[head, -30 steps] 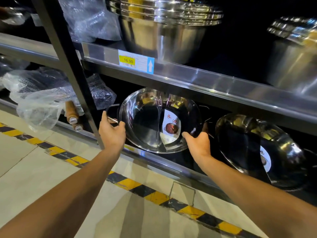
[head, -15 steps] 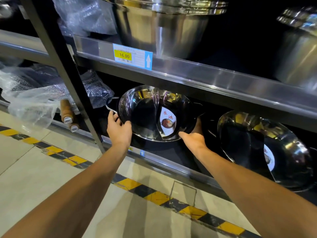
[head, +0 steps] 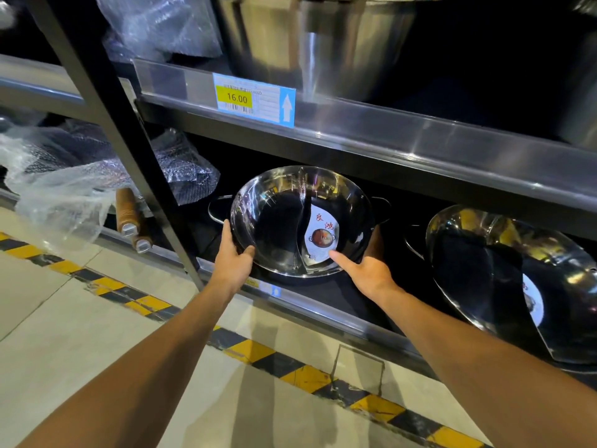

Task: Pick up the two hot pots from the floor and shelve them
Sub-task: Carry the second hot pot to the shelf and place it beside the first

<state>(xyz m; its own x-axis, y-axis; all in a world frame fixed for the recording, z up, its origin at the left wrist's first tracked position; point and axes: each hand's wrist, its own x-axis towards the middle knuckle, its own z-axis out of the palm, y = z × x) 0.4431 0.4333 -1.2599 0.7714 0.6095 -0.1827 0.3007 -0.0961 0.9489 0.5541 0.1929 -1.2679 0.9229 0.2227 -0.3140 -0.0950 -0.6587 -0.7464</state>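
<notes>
Head view showed the left hand (head: pixel 233 260) and right hand (head: pixel 365 270) clamped on the tilted pot (head: pixel 300 221), propped on the bottom shelf (head: pixel 323 313). A second pot (head: pixel 504 279) leaned just right. Released carelessly, it could've slid forward.

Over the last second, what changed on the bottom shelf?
Both hands pushed the divided hot pot deeper onto the bottom shelf, tilted toward the camera. Left hand and right hand kept gripping its rim. The second pot stayed put.
</notes>
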